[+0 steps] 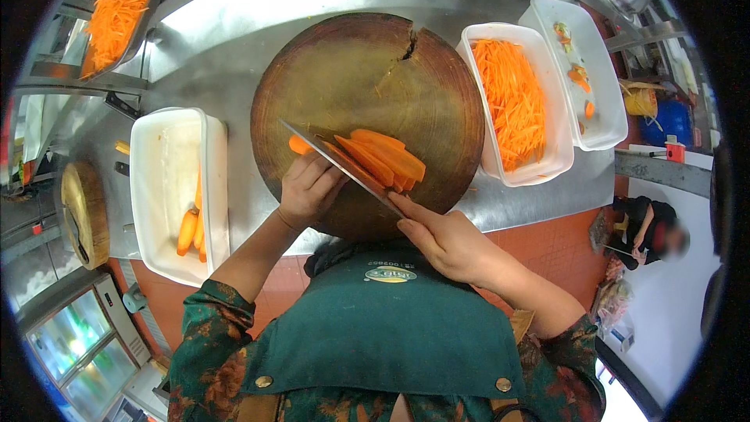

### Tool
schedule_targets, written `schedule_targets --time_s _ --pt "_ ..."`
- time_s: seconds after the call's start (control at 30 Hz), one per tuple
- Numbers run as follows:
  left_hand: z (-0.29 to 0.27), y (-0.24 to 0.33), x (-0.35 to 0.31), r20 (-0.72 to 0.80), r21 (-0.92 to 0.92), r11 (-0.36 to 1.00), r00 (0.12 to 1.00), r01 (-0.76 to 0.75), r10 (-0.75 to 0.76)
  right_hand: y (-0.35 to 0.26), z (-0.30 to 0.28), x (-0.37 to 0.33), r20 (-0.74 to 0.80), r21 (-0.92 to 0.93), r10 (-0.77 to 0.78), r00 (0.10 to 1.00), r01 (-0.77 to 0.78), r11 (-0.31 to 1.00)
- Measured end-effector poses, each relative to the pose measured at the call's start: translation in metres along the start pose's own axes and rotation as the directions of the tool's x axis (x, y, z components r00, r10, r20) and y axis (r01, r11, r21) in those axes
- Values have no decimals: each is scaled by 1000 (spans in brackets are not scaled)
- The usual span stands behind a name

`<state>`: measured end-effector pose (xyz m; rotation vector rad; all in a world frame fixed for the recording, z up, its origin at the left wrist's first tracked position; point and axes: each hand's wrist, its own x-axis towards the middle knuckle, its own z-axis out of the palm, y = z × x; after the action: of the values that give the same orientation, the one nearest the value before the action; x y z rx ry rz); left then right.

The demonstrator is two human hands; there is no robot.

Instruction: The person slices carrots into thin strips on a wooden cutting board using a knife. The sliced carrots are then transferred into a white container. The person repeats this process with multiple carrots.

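A large round wooden chopping block (344, 70) with a crack at its far edge sits in front of me. My right hand (449, 242) is closed on a kitchen knife (348, 164), whose blade slants across the near part of the block, tip to the far left. Just left of the blade, the curled fingers of my left hand (308, 191) hold a carrot (298, 144); only its end shows, and the rest is hidden by fingers and blade. Against the blade's right side, thin carrot slices (387, 155) lie overlapping in a fanned pile.
Left stands a white tub (144, 187) with several whole carrots (187, 230). To the right, one white tub (562, 160) holds carrot shreds (508, 101); another tub (613, 121) holds scraps. A tray of shreds (121, 16) is at upper left. Another person (644, 230) is at far right.
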<state>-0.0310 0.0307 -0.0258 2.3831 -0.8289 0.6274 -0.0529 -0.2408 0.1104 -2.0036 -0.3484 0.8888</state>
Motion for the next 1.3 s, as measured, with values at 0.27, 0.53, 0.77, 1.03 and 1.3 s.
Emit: schedule_targets --time_s 0.27,0.53,0.77,1.03,1.3 --pt "5 -2 -3 -12 -25 1000 1000 0 0 6 2 -6 -10 -14 -28 1000 28 999" --pt "1 -1 -1 -17 -33 999 1000 -25 25 0 10 22 50 17 79 996 -80 997" --pt "2 -1 -3 -17 -52 998 999 -29 29 10 26 45 -61 -31 -37 997 35 999" --pt "1 0 -5 -3 -59 997 998 -56 56 10 26 30 -33 -66 40 999 -42 997" --pt "-1 -1 -2 -19 -49 996 997 -76 75 18 34 50 -90 -17 -18 996 17 1000"
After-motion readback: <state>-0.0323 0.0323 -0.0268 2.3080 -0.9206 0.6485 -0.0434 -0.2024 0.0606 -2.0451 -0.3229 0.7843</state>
